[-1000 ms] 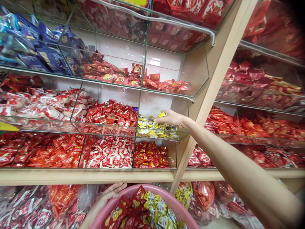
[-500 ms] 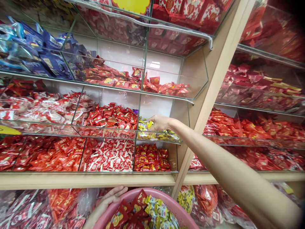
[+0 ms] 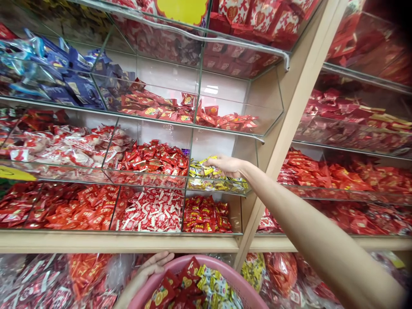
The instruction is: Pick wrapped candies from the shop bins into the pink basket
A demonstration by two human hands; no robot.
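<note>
In the head view, my right hand [image 3: 224,165] reaches into a glass-fronted bin of small yellow-wrapped candies [image 3: 238,186]. Its fingers are closed around yellow candies [image 3: 210,171] at the top of the pile; how many is hidden. Below, a pink plastic basket [image 3: 236,272] holds red packets with orange pictures [image 3: 164,293] and yellow-and-white wrapped candies [image 3: 216,286]. My left hand [image 3: 153,267] curves round the basket's far left side, holding it, with the fingers fairly straight and close together against the outside of the rim.
Clear dividers separate the bins; a wooden upright [image 3: 298,90] stands right of my reaching hand. Left of it lie shiny red candies [image 3: 154,159], below it red-and-yellow packets [image 3: 204,214]. A wooden ledge [image 3: 112,243] runs above the basket. A glass shelf [image 3: 231,132] hangs above the hand.
The view has shifted slightly. My right hand has drawn a little to the right within the bin, with yellow candies showing at its fingertips. My left hand keeps its place at the basket.
</note>
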